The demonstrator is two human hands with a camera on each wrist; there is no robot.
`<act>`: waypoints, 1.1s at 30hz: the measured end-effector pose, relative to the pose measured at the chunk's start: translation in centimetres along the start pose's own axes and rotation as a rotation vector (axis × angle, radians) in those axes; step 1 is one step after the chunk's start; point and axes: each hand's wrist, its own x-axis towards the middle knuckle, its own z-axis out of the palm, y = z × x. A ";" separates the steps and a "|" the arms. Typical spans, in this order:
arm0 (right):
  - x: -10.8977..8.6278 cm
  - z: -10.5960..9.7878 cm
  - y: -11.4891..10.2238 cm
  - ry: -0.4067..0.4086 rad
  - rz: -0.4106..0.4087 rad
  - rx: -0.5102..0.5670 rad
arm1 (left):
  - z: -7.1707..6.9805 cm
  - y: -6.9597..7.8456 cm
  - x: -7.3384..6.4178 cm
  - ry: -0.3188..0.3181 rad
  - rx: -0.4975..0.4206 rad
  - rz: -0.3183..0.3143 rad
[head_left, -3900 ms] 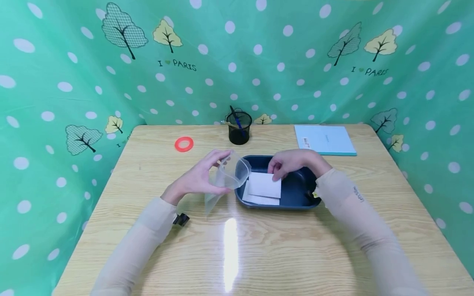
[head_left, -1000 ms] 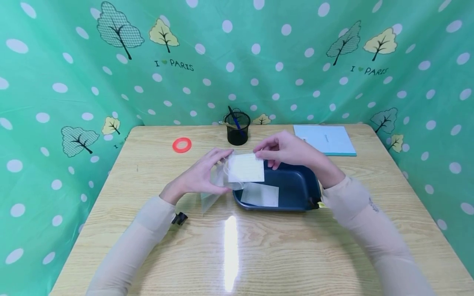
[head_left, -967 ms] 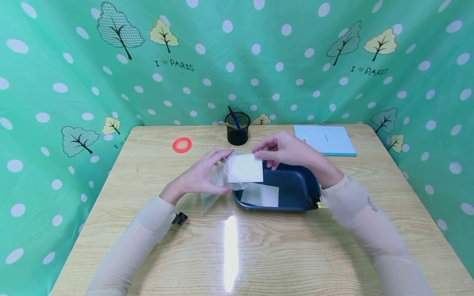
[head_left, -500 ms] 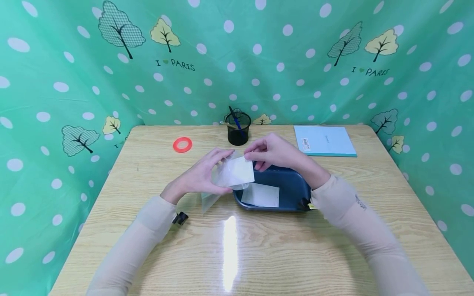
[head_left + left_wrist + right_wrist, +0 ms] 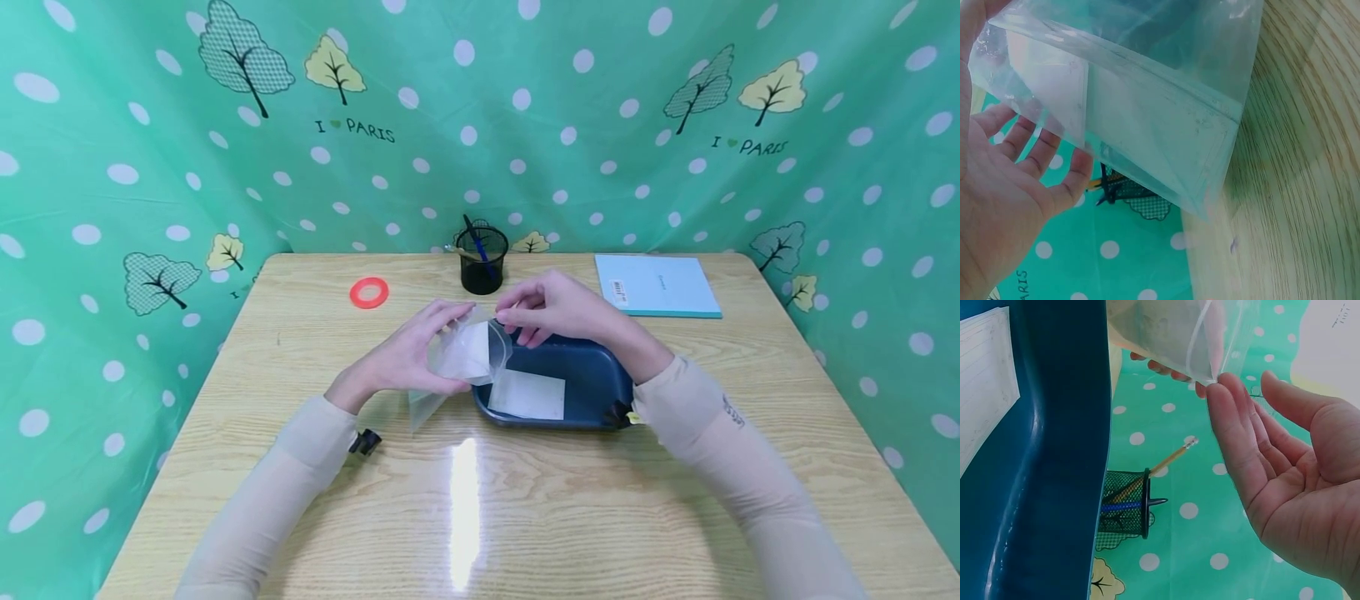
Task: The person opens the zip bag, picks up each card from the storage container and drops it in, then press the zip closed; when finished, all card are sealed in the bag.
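Observation:
My left hand [image 5: 405, 354] grips a clear plastic zip bag [image 5: 1166, 119], fingers on one side and thumb on the other, its mouth turned to the right. Inside the bag sits a square white paper slip [image 5: 472, 352]. Next to the mouth is my right hand [image 5: 551, 310]; in the right wrist view its fingertips touch the bag's corner, the thumb stands apart, and nothing lies between them. Just below is a dark blue tray [image 5: 592, 375], partly overlapped by the bag. A second white slip [image 5: 529, 396], lined in the right wrist view, lies at the tray's left end.
Behind the tray stands a black mesh pen cup [image 5: 482, 277] with pens and a pencil. A flat red ring [image 5: 356, 293] lies at the back left of the wooden table [image 5: 360, 517]. At the back right is a light blue notebook [image 5: 660, 287].
My right hand took the upper slip from the tray, moved it left into the bag's mouth and let go of it. The left hand has kept its hold on the bag.

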 end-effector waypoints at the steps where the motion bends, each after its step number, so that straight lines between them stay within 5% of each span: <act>1: 0.0 0.0 0.0 -0.010 -0.003 -0.001 | 0.0 0.0 0.0 -0.001 -0.002 -0.003; 16: -0.3 -1.9 2.1 -0.103 -0.058 -0.016 | -0.1 -0.1 -0.2 -0.011 -0.016 0.020; 33: -0.3 -3.7 4.6 -0.259 0.011 -0.032 | -0.3 0.1 0.0 -0.013 -0.054 0.037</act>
